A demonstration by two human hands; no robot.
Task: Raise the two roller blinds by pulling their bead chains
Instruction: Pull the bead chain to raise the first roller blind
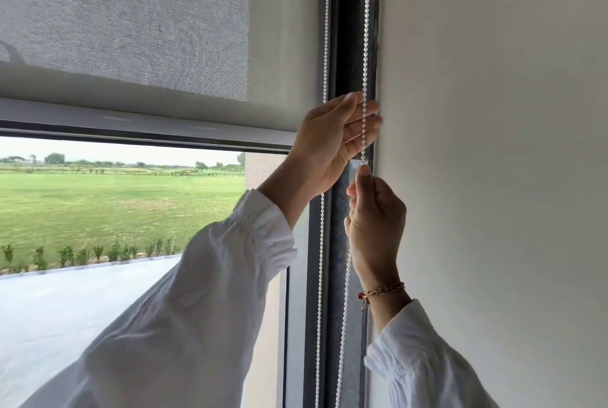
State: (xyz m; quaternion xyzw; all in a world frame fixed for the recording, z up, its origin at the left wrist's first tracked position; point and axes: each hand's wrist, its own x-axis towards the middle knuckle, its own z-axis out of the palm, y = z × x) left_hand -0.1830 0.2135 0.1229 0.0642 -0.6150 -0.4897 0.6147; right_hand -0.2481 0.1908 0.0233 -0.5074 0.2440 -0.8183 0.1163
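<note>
Progress looks partial: the grey woven roller blind (pixel 131 22) hangs with its pale bottom bar (pixel 148 121) part-way up the glass, lawn showing beneath, so more pulling is left. Whether a second blind is raised I cannot tell. My right hand (pixel 375 220) pinches the white bead chain (pixel 364 45) beside the dark window frame (pixel 348 29); my left hand (pixel 332 141) is half-open, fingers curled loosely around the same strand above. A plain off-white wall (pixel 493 144) fills the right.
</note>
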